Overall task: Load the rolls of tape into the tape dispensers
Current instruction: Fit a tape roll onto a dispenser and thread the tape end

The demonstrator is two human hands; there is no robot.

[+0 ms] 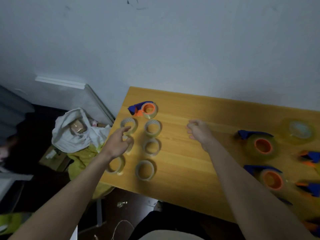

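Observation:
Several clear tape rolls lie flat in two columns on the left of the wooden table (pixel 181 170), for example one roll (pixel 152 127) and another roll (pixel 145 170). A blue-and-orange dispenser (pixel 144 109) with tape on it stands behind them. Two loaded dispensers, one at the middle right (pixel 259 144) and one nearer (pixel 270 178), stand at the right. My left hand (pixel 117 144) hovers over the left column, fingers spread, covering one roll. My right hand (pixel 199 131) floats above the table's middle, fingers loosely curled, holding nothing.
A clear roll (pixel 300 131) lies at the far right, with more blue-orange dispenser parts (pixel 311 157) along the right edge. Left of the table, on the floor, sit a white cloth bundle (pixel 76 134) and yellow bags (pixel 81 160). A wall rises behind the table.

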